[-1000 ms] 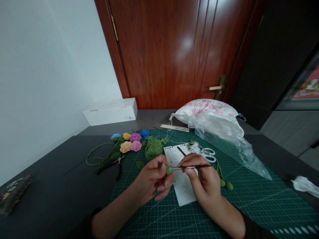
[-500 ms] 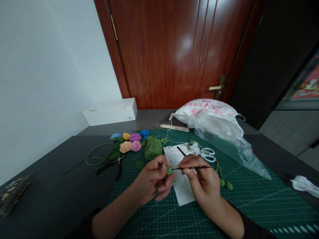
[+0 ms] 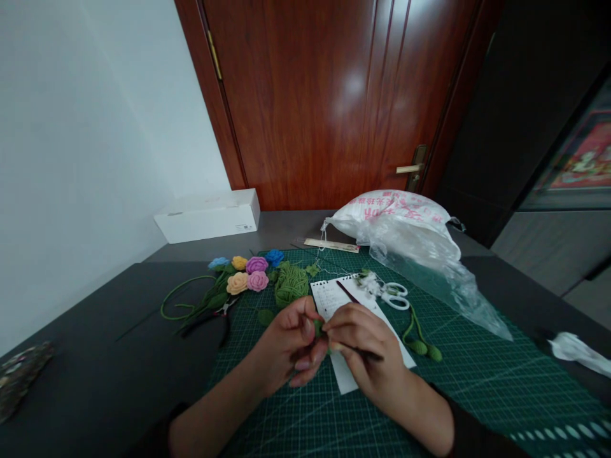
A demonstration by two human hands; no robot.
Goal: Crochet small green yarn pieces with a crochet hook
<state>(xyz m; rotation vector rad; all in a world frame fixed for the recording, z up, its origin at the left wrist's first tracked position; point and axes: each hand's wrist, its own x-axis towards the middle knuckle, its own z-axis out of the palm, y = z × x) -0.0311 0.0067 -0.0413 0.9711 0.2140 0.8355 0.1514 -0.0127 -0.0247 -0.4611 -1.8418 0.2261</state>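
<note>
My left hand pinches a small green crocheted piece between thumb and fingers, above the handwritten notebook sheet. Against that piece, from the right, my right hand is closed around a thin dark tool; only part of its shaft shows, and its tip is hidden by the fingers. The two hands nearly touch. Behind them sits a ball of green yarn. A dark pen lies on the sheet.
On the green cutting mat are white scissors, white fluff and green buds on stems. Crocheted flowers and pliers lie left. Farther back are a white box, a ruler and a plastic bag.
My right hand has moved left, closer to the green piece, and the tool has tilted, with less of its shaft showing. The whole view has shifted slightly.
</note>
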